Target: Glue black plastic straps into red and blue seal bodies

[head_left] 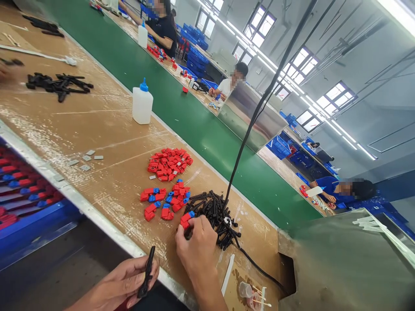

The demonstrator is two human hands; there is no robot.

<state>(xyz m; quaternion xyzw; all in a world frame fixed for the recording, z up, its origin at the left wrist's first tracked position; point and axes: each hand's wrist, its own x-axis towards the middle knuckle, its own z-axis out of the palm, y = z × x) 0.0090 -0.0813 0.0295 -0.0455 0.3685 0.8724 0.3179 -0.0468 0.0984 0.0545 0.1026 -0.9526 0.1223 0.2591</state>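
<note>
The single view looks out from the wearer's head, forward and down across a brown-topped bench [112,142]. It sits close to the work: the bare left hand [131,276] and bare right hand [199,242] reach in large from the bottom edge. The camera is rolled well off level, so the long, flat green strip [201,142] slants from upper left to lower right. Beyond, it sees deep into the room, up to long white tube lights [329,123]. The left edge crops a blue plastic crate [39,222].
</note>
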